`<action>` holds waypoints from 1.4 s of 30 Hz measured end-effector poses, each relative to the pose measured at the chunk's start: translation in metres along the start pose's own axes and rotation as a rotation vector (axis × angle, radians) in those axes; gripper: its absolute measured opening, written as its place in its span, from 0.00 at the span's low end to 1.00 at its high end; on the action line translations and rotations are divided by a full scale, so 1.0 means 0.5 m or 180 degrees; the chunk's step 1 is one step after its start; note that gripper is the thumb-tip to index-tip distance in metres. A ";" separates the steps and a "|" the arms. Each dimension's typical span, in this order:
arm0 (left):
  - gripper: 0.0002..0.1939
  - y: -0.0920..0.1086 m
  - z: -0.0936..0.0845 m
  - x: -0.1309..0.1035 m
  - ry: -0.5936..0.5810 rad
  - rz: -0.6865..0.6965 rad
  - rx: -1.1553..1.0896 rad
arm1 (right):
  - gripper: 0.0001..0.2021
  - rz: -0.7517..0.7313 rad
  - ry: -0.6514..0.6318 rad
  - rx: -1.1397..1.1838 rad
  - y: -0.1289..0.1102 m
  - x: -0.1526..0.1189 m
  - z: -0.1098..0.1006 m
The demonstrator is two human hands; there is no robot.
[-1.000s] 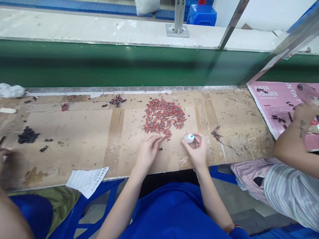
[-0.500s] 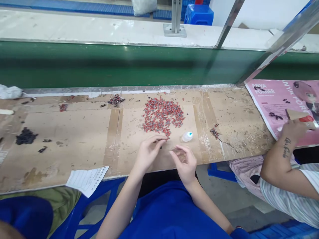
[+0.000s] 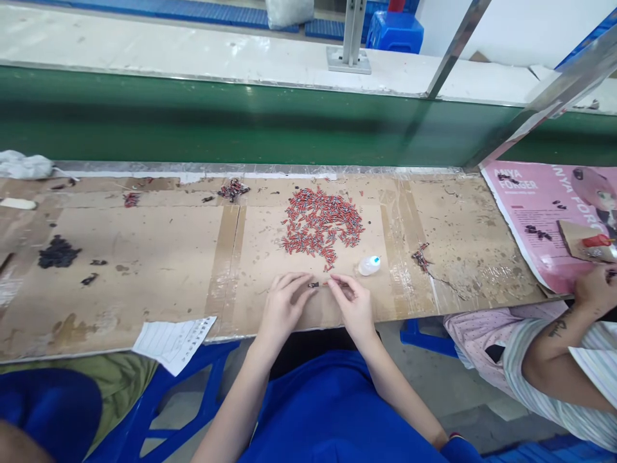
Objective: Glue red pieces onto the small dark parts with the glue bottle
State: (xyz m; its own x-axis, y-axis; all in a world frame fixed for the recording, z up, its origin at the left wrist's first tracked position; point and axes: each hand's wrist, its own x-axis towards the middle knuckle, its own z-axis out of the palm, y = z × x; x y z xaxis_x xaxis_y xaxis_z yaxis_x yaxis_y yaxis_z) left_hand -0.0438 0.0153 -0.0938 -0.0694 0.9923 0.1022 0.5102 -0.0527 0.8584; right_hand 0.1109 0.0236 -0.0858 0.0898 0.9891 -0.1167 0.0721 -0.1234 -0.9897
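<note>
My left hand is over the cardboard near its front edge, thumb and forefinger closed at a small dark piece. Facing it, my right hand pinches a small red piece whose end points toward the dark one. A thin gap seems to lie between the two pieces. Beyond the hands spreads a pile of small red pieces with metallic tips. A small translucent bottle with a blue-tipped cap lies just past my right hand.
Black pieces are heaped at the left. A paper sheet overhangs the front edge. A metal post slants at the back right. On the right, a co-worker's tattooed forearm is beside a pink poster.
My right hand has come closer to my left and now pinches a red piece. The left hand has drawn back from the pile. The co-worker's hand has moved nearer the front edge.
</note>
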 end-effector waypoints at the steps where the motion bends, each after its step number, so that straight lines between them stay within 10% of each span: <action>1: 0.08 -0.007 0.005 -0.001 0.0065 0.0126 0.0209 | 0.09 -0.0032 -0.0012 -0.0107 0.003 0.002 -0.002; 15: 0.07 0.007 0.018 -0.011 -0.0047 -0.0056 -0.0202 | 0.05 -0.0435 -0.0200 -0.0568 -0.007 0.000 -0.007; 27: 0.10 0.031 0.006 0.000 -0.0476 -0.0736 -0.1275 | 0.10 -0.2254 -0.0582 -0.1737 -0.019 0.001 -0.041; 42: 0.10 0.070 0.003 -0.013 -0.0319 -0.0690 -0.1171 | 0.13 -0.2504 -0.0426 -0.1720 -0.031 -0.009 -0.055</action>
State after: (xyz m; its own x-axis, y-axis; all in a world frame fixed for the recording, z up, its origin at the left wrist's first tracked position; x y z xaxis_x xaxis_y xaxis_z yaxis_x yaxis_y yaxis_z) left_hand -0.0243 0.0072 -0.0652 -0.0485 0.9898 -0.1337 0.1524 0.1397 0.9784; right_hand 0.1368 0.0188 -0.0678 -0.2913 0.8013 0.5225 0.5141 0.5917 -0.6209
